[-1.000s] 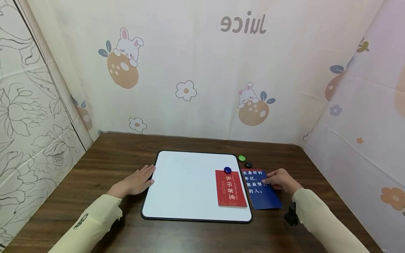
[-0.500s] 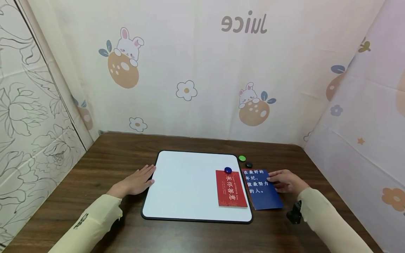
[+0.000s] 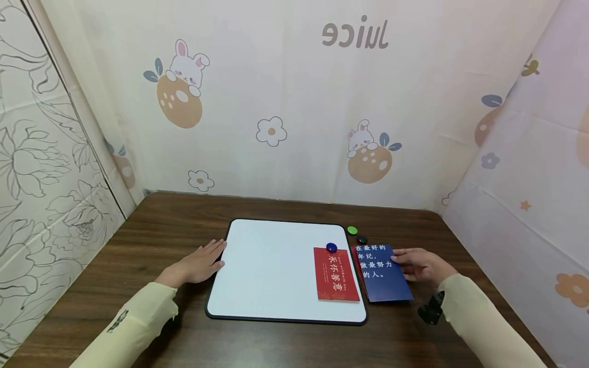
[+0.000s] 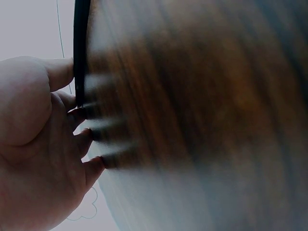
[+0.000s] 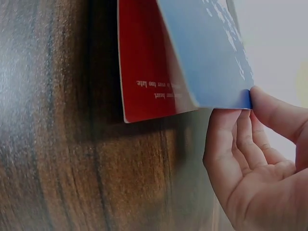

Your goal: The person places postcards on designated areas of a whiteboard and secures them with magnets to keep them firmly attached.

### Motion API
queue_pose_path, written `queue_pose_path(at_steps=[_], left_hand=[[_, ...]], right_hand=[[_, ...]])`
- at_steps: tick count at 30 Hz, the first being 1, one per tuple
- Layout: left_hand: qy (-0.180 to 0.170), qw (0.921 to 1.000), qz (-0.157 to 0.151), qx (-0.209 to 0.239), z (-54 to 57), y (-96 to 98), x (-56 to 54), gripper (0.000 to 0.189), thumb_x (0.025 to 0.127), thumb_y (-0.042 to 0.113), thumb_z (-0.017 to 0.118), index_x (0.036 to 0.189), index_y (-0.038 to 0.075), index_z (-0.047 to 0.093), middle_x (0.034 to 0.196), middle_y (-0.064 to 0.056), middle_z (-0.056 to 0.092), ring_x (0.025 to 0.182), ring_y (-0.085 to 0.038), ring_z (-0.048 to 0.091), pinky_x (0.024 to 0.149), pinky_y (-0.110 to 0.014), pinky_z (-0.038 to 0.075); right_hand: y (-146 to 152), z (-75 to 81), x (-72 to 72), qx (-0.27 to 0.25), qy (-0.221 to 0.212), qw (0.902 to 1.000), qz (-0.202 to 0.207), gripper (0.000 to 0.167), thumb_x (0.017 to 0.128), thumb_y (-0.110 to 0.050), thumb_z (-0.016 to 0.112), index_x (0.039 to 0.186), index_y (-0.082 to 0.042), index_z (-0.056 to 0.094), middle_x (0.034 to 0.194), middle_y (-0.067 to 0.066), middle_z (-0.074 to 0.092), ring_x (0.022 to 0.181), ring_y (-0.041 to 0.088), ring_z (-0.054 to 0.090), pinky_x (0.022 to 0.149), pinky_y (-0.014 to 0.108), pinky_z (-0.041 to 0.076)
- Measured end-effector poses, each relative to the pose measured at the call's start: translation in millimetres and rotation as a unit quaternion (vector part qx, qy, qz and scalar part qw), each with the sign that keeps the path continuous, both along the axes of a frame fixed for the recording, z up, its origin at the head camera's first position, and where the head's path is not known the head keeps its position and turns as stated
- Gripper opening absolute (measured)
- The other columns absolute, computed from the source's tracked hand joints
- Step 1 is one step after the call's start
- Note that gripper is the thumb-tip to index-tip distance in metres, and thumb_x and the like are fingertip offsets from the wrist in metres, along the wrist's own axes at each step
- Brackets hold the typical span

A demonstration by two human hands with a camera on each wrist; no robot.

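Note:
My right hand (image 3: 423, 265) pinches a blue card (image 3: 388, 289) with white writing by its right edge, thumb on top and fingers below. That edge is lifted at a tilt, and a second, red card (image 5: 139, 57) lies under the blue one. A whiteboard (image 3: 271, 271) with a black frame lies to the left of these cards. On its right side is another red card (image 3: 336, 286), with a round blue magnet (image 3: 332, 247) on its top edge. My left hand (image 3: 200, 263) rests with straight fingers at the whiteboard's left frame.
A green magnet (image 3: 352, 230) and a black magnet (image 3: 362, 239) lie beyond the blue card, near the board's upper right corner. The dark wooden table (image 3: 285, 347) ends at a patterned curtain (image 3: 221, 102) at the back and sides.
My right hand has shifted slightly right and taken the blue card's edge between thumb and fingers. The card has tipped up a little, baring more red at its left. My left hand stays put.

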State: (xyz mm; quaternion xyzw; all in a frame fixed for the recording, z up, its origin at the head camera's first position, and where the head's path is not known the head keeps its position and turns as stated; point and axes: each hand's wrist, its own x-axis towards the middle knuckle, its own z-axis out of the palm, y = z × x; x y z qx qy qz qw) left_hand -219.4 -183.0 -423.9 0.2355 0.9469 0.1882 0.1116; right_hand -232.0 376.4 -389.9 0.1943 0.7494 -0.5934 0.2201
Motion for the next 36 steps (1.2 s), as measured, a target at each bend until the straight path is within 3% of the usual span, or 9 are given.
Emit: queue_pose_path(at_steps=[4,12,19,24,36], left_hand=[[-0.001,1.0000,-0.006,0.004,0.9,0.0,1.0,0.056,0.102,0.020,0.043,0.146,-0.010,0.024,0.151,-0.030,0.020,0.139,-0.047,0.015,0.109,-0.061,0.015],[-0.004,0.9999,-0.008,0.007,2.3,0.4,2.1,0.056,0.102,0.019,0.043,0.145,-0.010,0.024,0.150,-0.031,0.021,0.138,-0.047,0.015,0.108,-0.061,0.015],[-0.002,1.0000,-0.007,0.003,0.9,-0.1,0.0,0.055,0.102,0.018,0.042,0.146,-0.010,0.023,0.151,-0.030,0.020,0.139,-0.047,0.014,0.109,-0.061,0.014],[-0.004,0.9999,-0.009,0.004,2.1,0.3,0.2,0.055,0.102,0.019,0.042,0.146,-0.010,0.023,0.151,-0.030,0.020,0.139,-0.047,0.014,0.109,-0.061,0.015],[-0.010,0.9999,-0.009,0.002,2.2,0.6,-0.6,0.056,0.103,0.020,0.042,0.146,-0.009,0.022,0.151,-0.030,0.019,0.139,-0.047,0.013,0.109,-0.061,0.014]], right_hand=[[0.1,1.3,0.7,-0.017,-0.006,0.9998,0.001,0.057,0.095,-0.011,0.060,0.144,0.004,0.034,0.095,0.005,0.064,0.089,0.023,0.056,0.079,0.037,0.051],[-7.5,1.6,0.9,-0.056,-0.010,0.9984,0.000,0.047,0.095,-0.009,0.059,0.139,0.000,0.043,0.097,0.007,0.063,0.090,0.024,0.056,0.082,0.038,0.051],[-18.3,2.9,1.2,-0.071,-0.016,0.9973,0.005,0.063,0.097,-0.010,0.057,0.149,0.002,0.023,0.099,0.008,0.064,0.091,0.025,0.058,0.084,0.039,0.052],[-25.2,0.4,-1.6,-0.077,-0.013,0.9968,0.018,0.065,0.097,-0.010,0.056,0.150,0.002,0.020,0.101,0.010,0.064,0.092,0.026,0.060,0.086,0.041,0.052],[-52.0,2.0,-4.5,-0.118,-0.024,0.9927,-0.015,0.065,0.095,-0.008,0.058,0.149,-0.002,0.024,0.096,0.009,0.067,0.089,0.025,0.065,0.088,0.040,0.051]])
